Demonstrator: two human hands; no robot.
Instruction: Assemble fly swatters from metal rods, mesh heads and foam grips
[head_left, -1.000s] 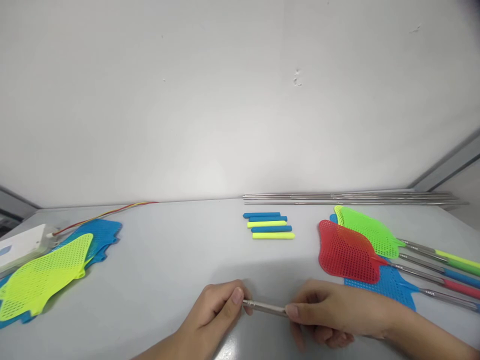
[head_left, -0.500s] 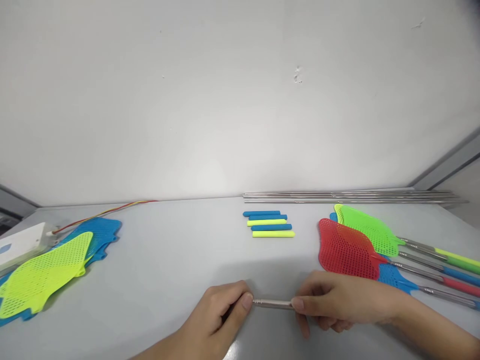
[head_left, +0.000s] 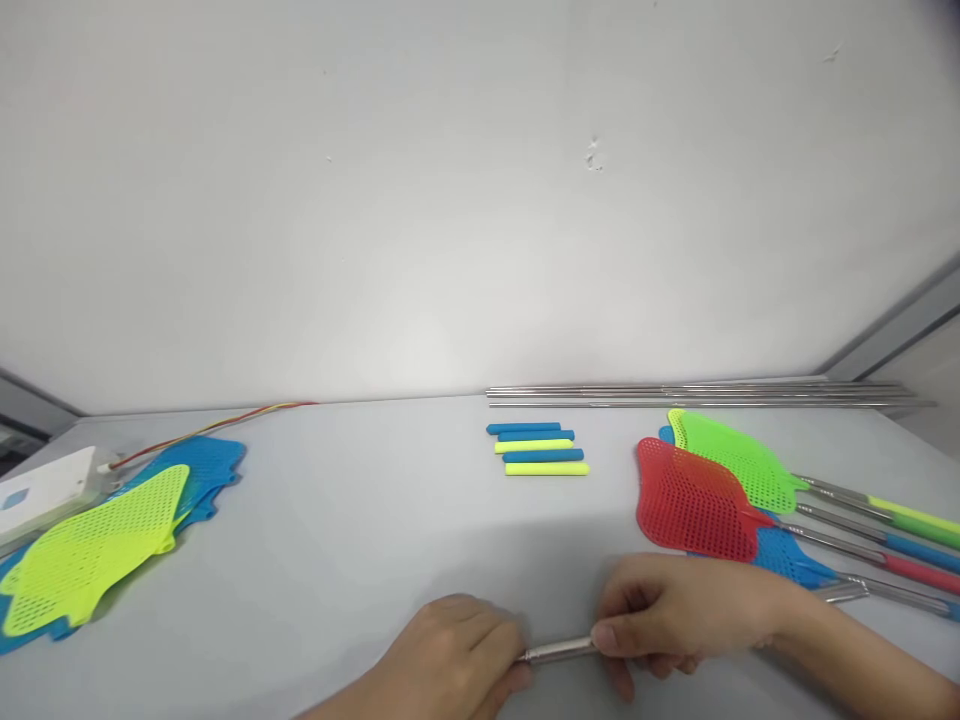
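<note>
A silver metal rod (head_left: 559, 650), stepped like a telescopic tube, lies between my two hands low in the middle of the view. My left hand (head_left: 457, 655) is closed around its left end and hides that tip. Thumb and fingers of my right hand (head_left: 660, 615) pinch the rod a short way along. A silver tube end showing beyond my right wrist lines up with the rod and appears to be its far end. Right of my right hand lie a red fly swatter (head_left: 694, 500), a green fly swatter (head_left: 739, 455) and a blue fly swatter (head_left: 791, 558).
Several blue and yellow plastic sleeves (head_left: 544, 455) lie in a row mid-table. Thin metal rods (head_left: 697, 390) rest along the wall. Yellow swatter heads (head_left: 101, 550) and blue swatter heads (head_left: 199, 470) overlap at left, beside a white box (head_left: 52, 490) with red and yellow wires.
The rod has tilted, its left end nearer me. My left hand has moved down and right and turned knuckles-up over that end. My right hand has shifted slightly right and down, still pinching.
</note>
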